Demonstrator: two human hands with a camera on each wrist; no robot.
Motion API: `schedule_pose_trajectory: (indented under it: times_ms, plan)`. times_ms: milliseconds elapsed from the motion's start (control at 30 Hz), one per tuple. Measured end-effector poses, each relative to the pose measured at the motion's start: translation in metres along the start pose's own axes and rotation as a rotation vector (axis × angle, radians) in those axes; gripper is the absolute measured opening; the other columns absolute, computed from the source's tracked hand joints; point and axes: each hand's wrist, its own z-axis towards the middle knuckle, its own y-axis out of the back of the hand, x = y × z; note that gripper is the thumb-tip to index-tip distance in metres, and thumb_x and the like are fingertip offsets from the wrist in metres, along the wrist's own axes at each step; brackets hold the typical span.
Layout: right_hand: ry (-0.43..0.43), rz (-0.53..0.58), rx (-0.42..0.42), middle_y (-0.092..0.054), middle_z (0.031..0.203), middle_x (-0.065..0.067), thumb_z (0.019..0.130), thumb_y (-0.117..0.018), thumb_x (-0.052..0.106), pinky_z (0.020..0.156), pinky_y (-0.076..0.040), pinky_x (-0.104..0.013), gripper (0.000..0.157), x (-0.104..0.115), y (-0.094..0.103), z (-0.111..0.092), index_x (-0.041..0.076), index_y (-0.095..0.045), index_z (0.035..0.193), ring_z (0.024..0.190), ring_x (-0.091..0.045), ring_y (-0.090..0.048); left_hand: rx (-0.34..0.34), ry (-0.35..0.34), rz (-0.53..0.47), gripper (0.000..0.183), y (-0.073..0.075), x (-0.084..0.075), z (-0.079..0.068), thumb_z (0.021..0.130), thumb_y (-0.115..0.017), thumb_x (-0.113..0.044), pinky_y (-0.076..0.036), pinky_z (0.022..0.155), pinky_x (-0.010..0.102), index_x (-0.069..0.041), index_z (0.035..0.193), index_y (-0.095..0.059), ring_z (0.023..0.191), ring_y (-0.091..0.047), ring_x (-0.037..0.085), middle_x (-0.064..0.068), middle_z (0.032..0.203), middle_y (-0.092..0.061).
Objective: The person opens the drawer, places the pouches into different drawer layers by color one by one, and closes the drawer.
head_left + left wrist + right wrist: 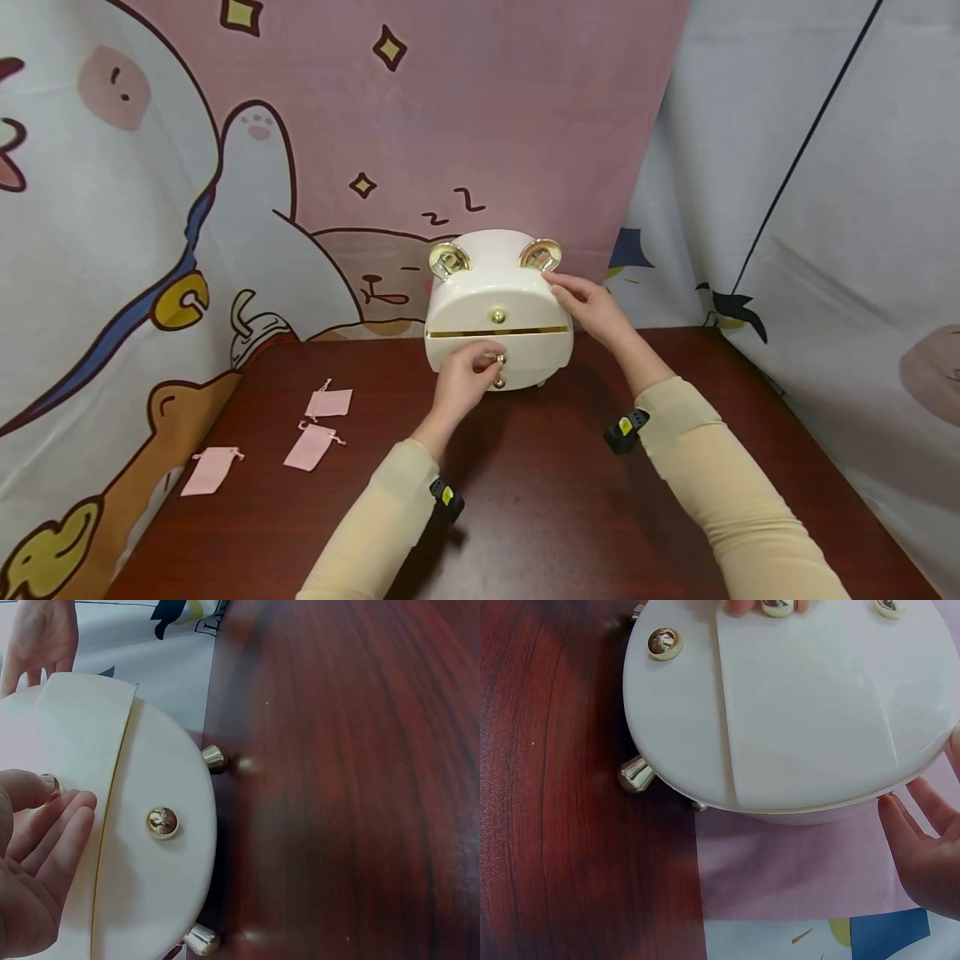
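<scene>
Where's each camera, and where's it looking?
Head: on the head, facing forward and down at the white box; left hand, right hand, sleeves show.
Left wrist: worn there, facing the box's front; left hand pinches a gold knob, right hand top left.
Right wrist: worn there, facing the front too; right hand at right edge, left hand at top.
Both wrist views share the table.

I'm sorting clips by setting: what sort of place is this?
Probably a small staged recording corner: cartoon-printed fabric hangs behind and beside a dark reddish table, and black wearable devices show by both sleeves.
</scene>
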Motion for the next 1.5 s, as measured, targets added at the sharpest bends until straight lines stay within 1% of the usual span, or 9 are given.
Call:
schedule_pose_trajectory:
  times_ms: [133,300,467,733,1000,1200,1300,1400,1500]
  plan:
    - [0.002,-0.010,-0.005,-0.049,0.148,-0.009,0.102,-0.053,0.042,0.103,-0.041,-0.054,0.049,-0.001,0.000,0.000,0.021,-0.052,0.146,0.132,-0.033,-0.046,-0.008,-0.012,-0.008,0.020,-0.001,0.002,0.005,0.084,-0.073,0.001,-0.054,0.063,0.025,-0.006,0.103,-0.072,0.080,-0.071,0.014,0.007,0.094,-0.074]
    - [-0.015,-0.016,-0.005,-0.048,0.148,-0.008,0.101,-0.053,0.045,0.103,-0.041,-0.054,0.050,0.000,0.000,0.001,0.023,-0.052,0.146,0.133,-0.033,-0.046,0.012,0.039,-0.027,0.020,0.000,0.000,0.009,0.085,-0.074,0.001,-0.056,0.066,0.027,-0.007,0.104,-0.073,0.083,-0.071,0.017,0.007,0.096,-0.074]
    - [-0.013,-0.007,-0.008,-0.047,0.149,-0.009,0.101,-0.053,0.044,0.102,-0.042,-0.054,0.050,0.000,0.000,0.001,0.022,-0.052,0.146,0.133,-0.034,-0.045,0.036,0.085,-0.026,0.019,0.000,-0.001,0.012,0.088,-0.073,-0.001,-0.055,0.064,0.026,-0.009,0.105,-0.073,0.080,-0.071,0.016,0.007,0.097,-0.074]
    - [-0.003,0.000,-0.011,-0.048,0.148,-0.008,0.101,-0.053,0.044,0.101,-0.044,-0.054,0.050,-0.001,0.000,0.001,0.022,-0.052,0.146,0.133,-0.034,-0.046,0.046,0.106,-0.044,0.018,0.001,-0.001,0.014,0.089,-0.071,-0.002,-0.052,0.059,0.026,-0.009,0.106,-0.073,0.076,-0.071,0.015,0.007,0.095,-0.073]
    - [-0.006,0.005,0.004,-0.049,0.147,-0.009,0.101,-0.054,0.045,0.099,-0.045,-0.054,0.051,0.000,-0.001,0.000,0.022,-0.052,0.146,0.130,-0.034,-0.048,0.049,0.073,-0.084,0.023,0.000,0.001,0.008,0.089,-0.070,0.000,-0.056,0.065,0.026,-0.006,0.112,-0.072,0.082,-0.072,0.021,0.010,0.101,-0.073]
    - [-0.011,0.017,0.006,-0.050,0.146,-0.010,0.100,-0.055,0.045,0.096,-0.048,-0.054,0.051,0.001,-0.001,-0.001,0.022,-0.052,0.146,0.127,-0.034,-0.051,0.076,0.021,-0.123,0.027,0.000,0.004,-0.002,0.088,-0.071,0.002,-0.055,0.062,0.026,-0.002,0.116,-0.071,0.076,-0.072,0.034,0.015,0.090,-0.074]
    - [-0.012,0.021,0.002,-0.051,0.145,-0.010,0.100,-0.054,0.044,0.095,-0.049,-0.054,0.050,0.000,-0.001,0.000,0.022,-0.052,0.146,0.127,-0.035,-0.052,0.084,-0.004,-0.078,0.027,0.000,0.006,-0.007,0.088,-0.072,0.001,-0.053,0.062,0.026,-0.004,0.114,-0.072,0.075,-0.072,0.030,0.012,0.087,-0.074]
    - [-0.006,0.028,0.000,-0.050,0.145,-0.011,0.101,-0.054,0.043,0.094,-0.049,-0.054,0.050,-0.001,-0.001,0.000,0.021,-0.052,0.146,0.126,-0.035,-0.052,0.091,-0.012,-0.024,0.026,-0.001,0.009,-0.012,0.087,-0.073,0.000,-0.053,0.063,0.026,-0.005,0.113,-0.073,0.074,-0.071,0.021,0.009,0.087,-0.074]
    - [-0.004,0.031,-0.001,-0.051,0.145,-0.012,0.101,-0.054,0.043,0.094,-0.049,-0.054,0.050,-0.002,-0.001,0.000,0.020,-0.052,0.146,0.126,-0.036,-0.052,0.110,0.000,-0.023,0.027,-0.003,0.014,-0.016,0.087,-0.073,0.000,-0.054,0.064,0.025,-0.004,0.113,-0.072,0.073,-0.070,0.017,0.011,0.090,-0.074]
